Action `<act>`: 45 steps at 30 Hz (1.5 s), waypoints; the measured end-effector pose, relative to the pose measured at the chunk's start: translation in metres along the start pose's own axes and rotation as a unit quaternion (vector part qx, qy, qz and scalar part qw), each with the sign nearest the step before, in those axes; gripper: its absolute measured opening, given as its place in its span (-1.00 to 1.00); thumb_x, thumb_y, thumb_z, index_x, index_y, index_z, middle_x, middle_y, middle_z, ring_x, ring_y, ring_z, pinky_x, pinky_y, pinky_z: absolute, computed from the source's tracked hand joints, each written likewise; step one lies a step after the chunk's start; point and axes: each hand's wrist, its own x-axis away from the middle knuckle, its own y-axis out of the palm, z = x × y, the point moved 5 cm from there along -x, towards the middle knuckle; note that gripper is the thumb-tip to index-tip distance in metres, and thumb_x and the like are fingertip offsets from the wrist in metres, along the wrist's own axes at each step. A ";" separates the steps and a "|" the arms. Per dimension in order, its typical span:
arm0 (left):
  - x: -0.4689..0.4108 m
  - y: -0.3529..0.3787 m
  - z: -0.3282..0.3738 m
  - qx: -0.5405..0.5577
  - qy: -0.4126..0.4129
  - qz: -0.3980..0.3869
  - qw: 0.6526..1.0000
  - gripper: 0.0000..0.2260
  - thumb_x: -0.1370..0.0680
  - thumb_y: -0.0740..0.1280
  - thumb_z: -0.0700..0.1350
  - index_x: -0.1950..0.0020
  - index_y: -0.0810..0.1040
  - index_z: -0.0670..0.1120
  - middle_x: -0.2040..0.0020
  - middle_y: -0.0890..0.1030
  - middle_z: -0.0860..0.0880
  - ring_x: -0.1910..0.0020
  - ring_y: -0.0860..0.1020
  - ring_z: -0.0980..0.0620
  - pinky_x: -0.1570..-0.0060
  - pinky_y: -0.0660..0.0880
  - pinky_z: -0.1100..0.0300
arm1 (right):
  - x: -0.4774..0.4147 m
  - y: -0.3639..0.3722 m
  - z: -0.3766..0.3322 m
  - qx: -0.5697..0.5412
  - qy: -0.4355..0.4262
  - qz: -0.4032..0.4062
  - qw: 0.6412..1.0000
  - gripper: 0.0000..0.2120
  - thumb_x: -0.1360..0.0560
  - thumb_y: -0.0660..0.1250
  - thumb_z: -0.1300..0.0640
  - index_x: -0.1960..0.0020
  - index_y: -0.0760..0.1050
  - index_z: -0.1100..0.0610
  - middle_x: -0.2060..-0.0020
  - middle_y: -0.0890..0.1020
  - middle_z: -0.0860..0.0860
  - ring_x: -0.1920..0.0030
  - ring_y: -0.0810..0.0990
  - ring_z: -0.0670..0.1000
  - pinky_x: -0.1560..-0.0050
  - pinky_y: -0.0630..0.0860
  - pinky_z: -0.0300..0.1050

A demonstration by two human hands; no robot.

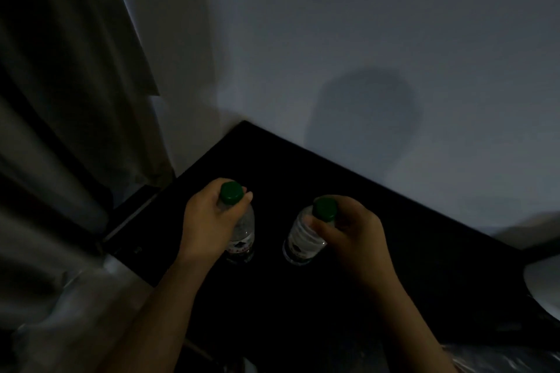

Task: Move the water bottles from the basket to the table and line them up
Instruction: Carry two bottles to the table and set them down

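Two clear water bottles with green caps are over the black table [303, 166]. My left hand [206, 221] grips the left bottle [242, 233] round its neck, just under the cap; this bottle is upright. My right hand [351, 230] holds the right bottle [303, 239] by its neck and cap; it leans a little to the right. In the dim light I cannot tell whether the bottoms touch the tabletop. The basket is not in sight.
A pale wall runs behind the table. A dark curtain [60, 100] hangs at the left. A white rounded object [545, 288] sits at the table's right edge. Crinkled plastic [497, 357] lies at the lower right and pale fabric at the lower left.
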 end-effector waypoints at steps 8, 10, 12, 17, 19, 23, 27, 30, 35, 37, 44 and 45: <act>-0.054 0.000 -0.028 -0.008 0.014 -0.024 1.000 -0.90 -0.48 0.42 -0.19 0.06 0.60 -0.21 0.12 0.64 -0.13 0.07 0.61 -0.09 -0.01 0.55 -0.09 | -0.030 0.040 0.019 0.019 0.033 0.007 0.999 -0.82 -0.36 0.44 -0.10 0.06 0.54 -0.22 0.11 0.64 -0.09 0.06 0.64 -0.07 0.08 0.62 -0.02; -0.066 0.009 -0.031 -0.007 0.019 -0.028 0.999 -0.90 -0.48 0.42 -0.17 0.06 0.61 -0.19 0.12 0.65 -0.12 0.09 0.62 -0.05 0.03 0.56 -0.01 | -0.035 0.044 0.026 0.021 0.042 0.004 0.999 -0.82 -0.37 0.46 -0.06 0.05 0.55 -0.23 0.10 0.65 -0.10 0.05 0.64 -0.08 0.08 0.61 -0.07; -0.082 0.020 -0.034 -0.010 0.024 -0.038 0.999 -0.90 -0.48 0.43 -0.14 0.06 0.61 -0.15 0.14 0.65 -0.06 0.14 0.61 0.09 0.11 0.55 0.14 | -0.044 0.047 0.034 0.027 0.053 -0.001 0.998 -0.80 -0.37 0.46 -0.07 0.04 0.55 -0.27 0.09 0.64 -0.14 0.04 0.64 -0.12 0.08 0.60 -0.13; -0.121 0.048 -0.046 -0.036 0.038 -0.054 0.997 -0.87 -0.48 0.43 -0.09 0.06 0.60 -0.13 0.17 0.63 -0.04 0.20 0.58 0.13 0.20 0.48 0.33 | -0.069 0.049 0.052 0.059 0.060 -0.004 0.996 -0.78 -0.39 0.47 -0.03 0.05 0.53 -0.29 0.09 0.63 -0.21 0.05 0.63 -0.17 0.08 0.61 -0.17; -0.134 0.058 -0.048 -0.059 0.053 -0.058 0.995 -0.86 -0.48 0.43 -0.09 0.05 0.60 -0.14 0.17 0.63 -0.04 0.19 0.57 0.12 0.21 0.47 0.37 | -0.078 0.047 0.059 0.064 0.061 -0.005 0.996 -0.75 -0.41 0.47 0.00 0.04 0.52 -0.31 0.08 0.63 -0.21 0.04 0.62 -0.16 0.07 0.61 -0.14; -0.156 0.071 -0.056 -0.077 0.043 -0.065 0.994 -0.83 -0.49 0.42 -0.08 0.02 0.59 -0.15 0.13 0.63 -0.06 0.15 0.58 0.06 0.14 0.52 0.20 | -0.094 0.044 0.071 0.064 0.066 0.000 0.996 -0.72 -0.42 0.47 0.04 0.04 0.51 -0.32 0.07 0.63 -0.19 -0.01 0.61 -0.12 0.03 0.61 -0.07; -0.166 0.078 -0.065 -0.074 0.025 -0.066 0.995 -0.83 -0.49 0.42 -0.12 -0.01 0.59 -0.19 0.08 0.63 -0.10 0.09 0.59 -0.01 0.11 0.52 0.16 | -0.110 0.045 0.080 0.041 0.077 -0.008 0.996 -0.75 -0.39 0.43 -0.02 0.05 0.51 -0.36 0.04 0.62 -0.24 0.00 0.61 -0.18 0.03 0.62 -0.13; -0.170 0.082 -0.071 -0.086 0.004 -0.081 0.993 -0.83 -0.51 0.40 -0.11 -0.03 0.58 -0.17 0.06 0.63 -0.10 0.06 0.59 -0.04 0.05 0.54 0.07 | -0.124 0.046 0.088 0.033 0.085 -0.013 0.996 -0.75 -0.41 0.44 0.04 0.05 0.51 -0.30 0.06 0.63 -0.23 0.00 0.62 -0.19 0.01 0.63 -0.10; -0.173 0.085 -0.075 -0.105 0.003 -0.097 0.990 -0.81 -0.52 0.38 -0.08 -0.08 0.58 -0.13 0.01 0.62 -0.07 0.04 0.57 0.00 0.02 0.53 0.08 | -0.150 0.053 0.095 0.029 0.084 -0.024 0.996 -0.75 -0.42 0.44 0.06 0.04 0.50 -0.28 0.07 0.62 -0.27 0.01 0.62 -0.21 0.00 0.62 -0.14; -0.171 0.086 -0.075 -0.106 0.011 -0.090 0.990 -0.82 -0.51 0.39 -0.09 -0.07 0.58 -0.13 0.03 0.63 -0.06 0.05 0.58 0.02 0.04 0.52 0.13 | -0.160 0.056 0.098 0.035 0.082 -0.030 0.996 -0.76 -0.43 0.43 0.07 0.05 0.50 -0.27 0.09 0.63 -0.24 0.03 0.62 -0.21 0.01 0.62 -0.12; -0.167 0.084 -0.076 -0.096 0.008 -0.090 0.991 -0.83 -0.51 0.39 -0.11 -0.05 0.58 -0.15 0.04 0.63 -0.07 0.06 0.59 0.02 0.07 0.52 0.17 | -0.182 0.061 0.104 0.072 0.060 -0.039 0.995 -0.84 -0.41 0.41 -0.01 0.09 0.49 -0.23 0.16 0.61 -0.23 0.07 0.59 -0.23 0.07 0.62 -0.14; -0.167 0.085 -0.076 -0.098 0.006 -0.091 0.991 -0.82 -0.51 0.39 -0.11 -0.06 0.58 -0.15 0.03 0.62 -0.08 0.04 0.59 0.01 0.05 0.52 0.14 | -0.185 0.062 0.107 0.076 0.056 -0.037 0.995 -0.82 -0.42 0.43 0.03 0.09 0.50 -0.22 0.16 0.61 -0.25 0.09 0.59 -0.24 0.09 0.61 -0.17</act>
